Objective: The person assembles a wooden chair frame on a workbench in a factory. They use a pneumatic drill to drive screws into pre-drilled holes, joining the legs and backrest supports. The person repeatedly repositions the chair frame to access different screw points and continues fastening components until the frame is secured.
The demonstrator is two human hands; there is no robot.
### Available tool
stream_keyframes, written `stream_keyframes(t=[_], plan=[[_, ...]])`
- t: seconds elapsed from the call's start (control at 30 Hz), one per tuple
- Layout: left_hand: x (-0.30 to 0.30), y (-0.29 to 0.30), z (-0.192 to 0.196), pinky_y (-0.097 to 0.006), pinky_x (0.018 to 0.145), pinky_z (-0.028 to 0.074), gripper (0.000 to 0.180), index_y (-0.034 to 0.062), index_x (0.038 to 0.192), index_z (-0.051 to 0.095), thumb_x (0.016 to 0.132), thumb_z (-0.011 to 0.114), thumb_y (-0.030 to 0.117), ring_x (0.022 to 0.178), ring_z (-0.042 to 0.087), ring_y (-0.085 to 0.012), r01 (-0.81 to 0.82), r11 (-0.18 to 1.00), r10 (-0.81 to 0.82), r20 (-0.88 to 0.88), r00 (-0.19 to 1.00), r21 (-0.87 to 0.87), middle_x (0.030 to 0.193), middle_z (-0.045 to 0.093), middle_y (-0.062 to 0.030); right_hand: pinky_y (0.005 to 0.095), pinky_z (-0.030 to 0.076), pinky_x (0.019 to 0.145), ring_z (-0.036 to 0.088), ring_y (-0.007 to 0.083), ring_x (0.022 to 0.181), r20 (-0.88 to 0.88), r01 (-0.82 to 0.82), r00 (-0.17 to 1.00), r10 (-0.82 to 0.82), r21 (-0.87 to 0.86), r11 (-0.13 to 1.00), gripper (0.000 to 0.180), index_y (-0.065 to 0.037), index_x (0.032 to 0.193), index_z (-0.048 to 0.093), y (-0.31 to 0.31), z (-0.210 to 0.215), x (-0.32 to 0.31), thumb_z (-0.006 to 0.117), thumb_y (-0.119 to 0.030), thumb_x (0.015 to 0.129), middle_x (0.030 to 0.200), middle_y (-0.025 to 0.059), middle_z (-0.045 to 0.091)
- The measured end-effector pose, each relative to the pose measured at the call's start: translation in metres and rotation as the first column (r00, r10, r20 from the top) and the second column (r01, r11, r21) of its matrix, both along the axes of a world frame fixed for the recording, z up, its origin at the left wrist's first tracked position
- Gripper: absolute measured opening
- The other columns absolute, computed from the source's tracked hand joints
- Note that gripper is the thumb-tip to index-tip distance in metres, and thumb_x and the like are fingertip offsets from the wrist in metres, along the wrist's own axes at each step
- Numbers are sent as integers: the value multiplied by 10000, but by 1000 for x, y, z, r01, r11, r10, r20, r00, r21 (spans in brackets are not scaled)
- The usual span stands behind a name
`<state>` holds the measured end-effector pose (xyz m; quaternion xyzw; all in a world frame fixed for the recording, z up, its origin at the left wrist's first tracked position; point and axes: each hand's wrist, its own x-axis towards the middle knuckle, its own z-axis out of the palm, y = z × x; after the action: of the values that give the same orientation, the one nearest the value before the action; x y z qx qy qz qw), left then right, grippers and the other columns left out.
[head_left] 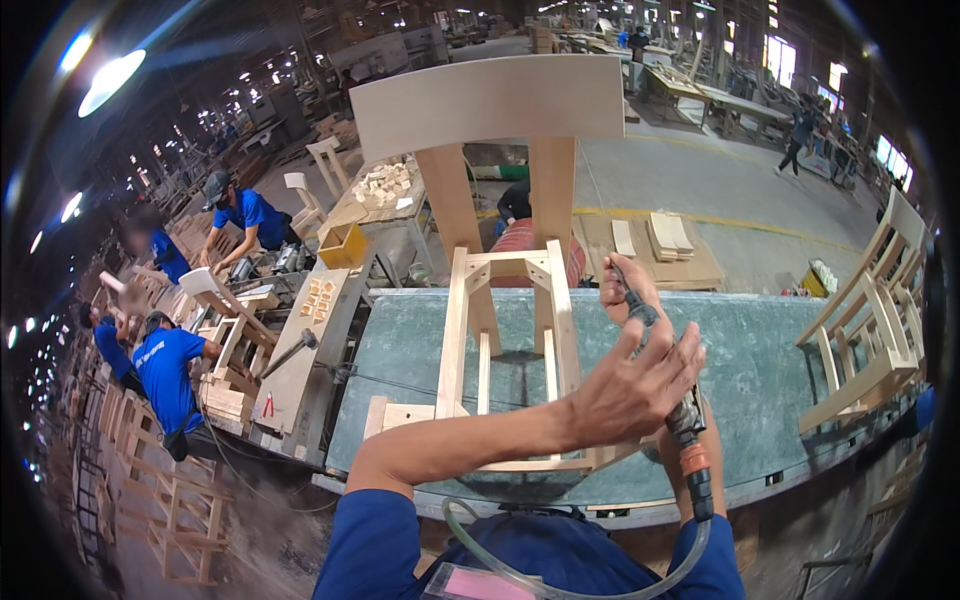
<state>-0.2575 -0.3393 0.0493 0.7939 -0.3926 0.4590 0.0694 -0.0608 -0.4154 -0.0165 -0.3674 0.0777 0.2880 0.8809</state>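
The chair point(453, 330) is on the worktop point(745, 385) right in front of me, its backrest point(490, 105) on the far side. My left hand point(645, 378) wraps the body of the driver point(690, 440), and my right hand point(632, 290) closes about its front end. I judge that I'm readying the driver, as that end seems apart from the chair. The next move probably calls for a firm grip and a square line-up at a joint.
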Motion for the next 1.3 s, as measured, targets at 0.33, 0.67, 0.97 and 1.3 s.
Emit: stream_keyframes(t=[0.33, 0.67, 0.97, 1.3], plan=[[48, -27, 1, -371, 593, 414, 468, -1, 1022, 598, 609, 686, 201, 675, 534, -241, 216, 976, -218, -129, 967, -28, 866, 568, -108, 187, 260, 334, 347, 25, 415, 47, -354, 928, 370, -200, 914, 235, -67, 893, 584, 46, 17, -29, 643, -282, 967, 619, -62, 469], [140, -1, -23, -400, 596, 520, 364, 11, 861, 586, 631, 732, 252, 662, 626, -289, -103, 989, 135, -384, 913, 104, 775, 569, -128, 228, 372, 406, 430, 71, 469, 210, -179, 947, 242, -278, 944, 243, -36, 910, 604, -29, -65, 0, 577, -263, 993, 641, -52, 495], [192, 24, -62, -413, 570, 544, 341, 16, 820, 607, 620, 735, 260, 659, 664, -307, -272, 955, 295, -494, 818, 120, 789, 595, -142, 287, 532, 587, 582, 128, 656, -113, -228, 970, 215, -123, 966, 218, -16, 939, 575, -38, -133, 4, 473, -185, 1030, 770, 25, 603], [210, 39, -69, -421, 575, 547, 384, 36, 861, 641, 628, 782, 308, 659, 671, -315, -308, 941, 334, -538, 774, 140, 814, 602, -119, 313, 551, 816, 626, 139, 812, -97, -405, 904, 417, 120, 906, 236, -38, 1007, 567, 4, -152, 1, 398, -195, 1056, 887, 38, 623]])
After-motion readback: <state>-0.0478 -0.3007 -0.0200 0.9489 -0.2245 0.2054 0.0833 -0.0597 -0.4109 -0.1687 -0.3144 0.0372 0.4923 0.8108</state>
